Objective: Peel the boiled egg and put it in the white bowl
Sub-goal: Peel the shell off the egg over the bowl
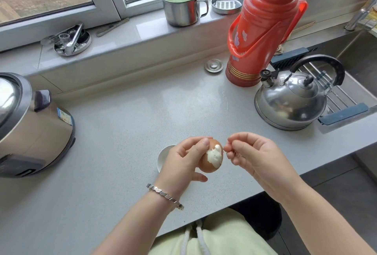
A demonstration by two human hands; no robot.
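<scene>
My left hand (181,160) holds a brown boiled egg (210,164) above the grey counter, thumb on its top. A patch of shell is off, baring white (214,155) on the side facing me. My right hand (253,154) is just right of the egg, thumb and forefinger pinched together at the edge of the bared patch, seemingly on a small bit of shell. The white bowl (163,155) stands on the counter behind my left hand, mostly hidden by it.
A steel kettle (289,101) and a red thermos (265,30) stand at the right, beside a sink rack (338,95). A rice cooker (30,124) sits at the left. A steel mug (181,7) and small dishes line the windowsill. The counter's front edge (224,211) runs close below my wrists.
</scene>
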